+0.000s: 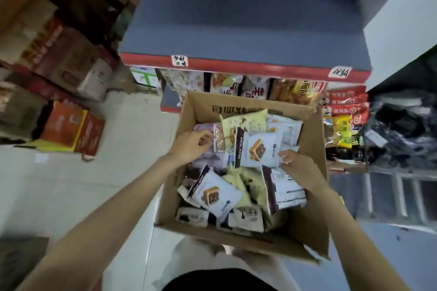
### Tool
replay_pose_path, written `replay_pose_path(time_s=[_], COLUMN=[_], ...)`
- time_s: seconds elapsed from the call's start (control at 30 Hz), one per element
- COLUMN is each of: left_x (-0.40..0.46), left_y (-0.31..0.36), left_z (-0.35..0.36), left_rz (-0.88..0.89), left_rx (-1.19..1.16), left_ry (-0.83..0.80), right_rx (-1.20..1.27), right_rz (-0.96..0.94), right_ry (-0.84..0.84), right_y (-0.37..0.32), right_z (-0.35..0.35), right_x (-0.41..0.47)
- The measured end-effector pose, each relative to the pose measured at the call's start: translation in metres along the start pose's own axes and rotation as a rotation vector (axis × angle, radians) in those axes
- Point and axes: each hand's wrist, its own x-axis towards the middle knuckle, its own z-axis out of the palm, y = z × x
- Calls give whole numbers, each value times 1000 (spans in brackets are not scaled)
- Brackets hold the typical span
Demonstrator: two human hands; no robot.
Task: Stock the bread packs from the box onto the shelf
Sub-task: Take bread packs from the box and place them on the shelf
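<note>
Inside the cardboard box (309, 139), both hands' fingers pinch one white bread pack (259, 150): left hand (191, 146) at its left edge, right hand (299, 169) at its right corner. More packs fill the box below the grey shelf (236, 30).

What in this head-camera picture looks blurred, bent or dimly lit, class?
Head view: wide-angle bending bows the shelf edge and splays the side walls; the stacked cartons at far left smear with blur; the box, its bread packs and both hands stay fairly sharp; light is dim and bluish.
</note>
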Motion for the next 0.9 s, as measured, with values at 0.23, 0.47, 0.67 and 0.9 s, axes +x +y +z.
replay_pose_path(time_s=[0.23, 0.47, 0.67, 0.9], left_x=[-6, 6, 30, 33], left_y=[-50, -52, -51, -51], left_z=[127, 174, 179, 159], left_rz=[-416, -31, -2, 114], left_rx=[-207, 132, 783, 828], left_ry=[-82, -54, -446, -479], right_rx=[-211, -808, -652, 99], right_rz=[121, -129, -312, -188], right_ry=[29, -14, 170, 521], right_y=[83, 116, 111, 85], right_z=[65, 104, 88, 44], right_x=[9, 22, 48, 49])
